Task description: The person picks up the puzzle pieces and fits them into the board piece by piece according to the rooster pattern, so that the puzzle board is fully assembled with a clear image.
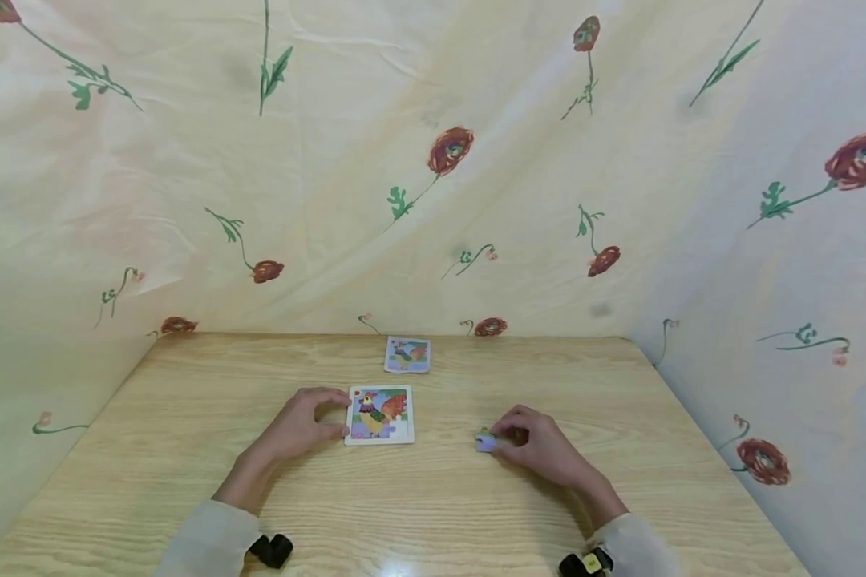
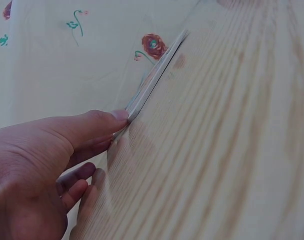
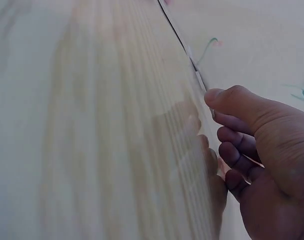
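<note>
A square jigsaw puzzle board with a rooster picture lies flat on the table, a pale gap showing in its lower right. My left hand holds the board's left edge, thumb at the lower corner and fingers at the upper part. The left wrist view shows the thumb against the rim of the board. To the right of the board, my right hand pinches a small lilac and green puzzle piece between thumb and fingers, low over the table. In the right wrist view the piece appears edge-on.
Behind the board lies a small card with the same rooster picture, near the back edge of the wooden table. A flower-printed cloth hangs behind and along the sides. Black straps with small devices circle both wrists.
</note>
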Motion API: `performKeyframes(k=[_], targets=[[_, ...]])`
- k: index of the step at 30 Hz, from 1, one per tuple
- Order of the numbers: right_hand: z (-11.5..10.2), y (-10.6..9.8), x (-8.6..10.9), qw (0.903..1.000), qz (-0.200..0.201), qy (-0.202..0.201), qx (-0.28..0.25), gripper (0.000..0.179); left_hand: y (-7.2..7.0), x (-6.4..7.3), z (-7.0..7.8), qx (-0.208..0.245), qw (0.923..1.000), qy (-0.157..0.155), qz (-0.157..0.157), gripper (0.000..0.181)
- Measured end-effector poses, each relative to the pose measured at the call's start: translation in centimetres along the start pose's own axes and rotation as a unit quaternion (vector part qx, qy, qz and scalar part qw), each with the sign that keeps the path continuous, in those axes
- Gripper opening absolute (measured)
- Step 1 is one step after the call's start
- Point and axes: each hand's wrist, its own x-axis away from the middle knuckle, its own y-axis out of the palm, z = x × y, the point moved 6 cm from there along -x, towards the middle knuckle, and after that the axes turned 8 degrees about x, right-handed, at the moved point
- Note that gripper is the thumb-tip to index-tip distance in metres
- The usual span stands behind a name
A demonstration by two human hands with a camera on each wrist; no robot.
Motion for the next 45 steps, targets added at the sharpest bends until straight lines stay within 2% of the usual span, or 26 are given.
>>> performKeyframes(k=[12,20,28,36,45], targets=[[-3.4,2.5,-3.2,0.9992,-0.008,-0.03,-0.023,0.014,0.0,-0.1,0.1,-0.004,1.0,0.006,-0.004,0.038],[-5.4,4.1,-5.2,0.9985,-0.013,-0.036,-0.04,0.015,0.0,-0.1,0.0,0.001,0.9999,0.011,-0.004,0.038],[-6.6,5.8,-7.0,0.9987,-0.018,-0.037,-0.03,0.017,0.0,-0.2,-0.2,-0.006,1.0,0.007,0.0,0.038],[-7.5,6.7,-7.9,0.9984,-0.034,-0.034,-0.031,0.017,-0.1,-0.2,0.0,-0.006,0.9998,0.02,-0.002,0.038],[-7.6,7.4,-8.2,0.9975,-0.051,-0.022,-0.045,0.019,-0.1,-0.2,-0.1,-0.01,0.9998,0.016,-0.003,0.038]])
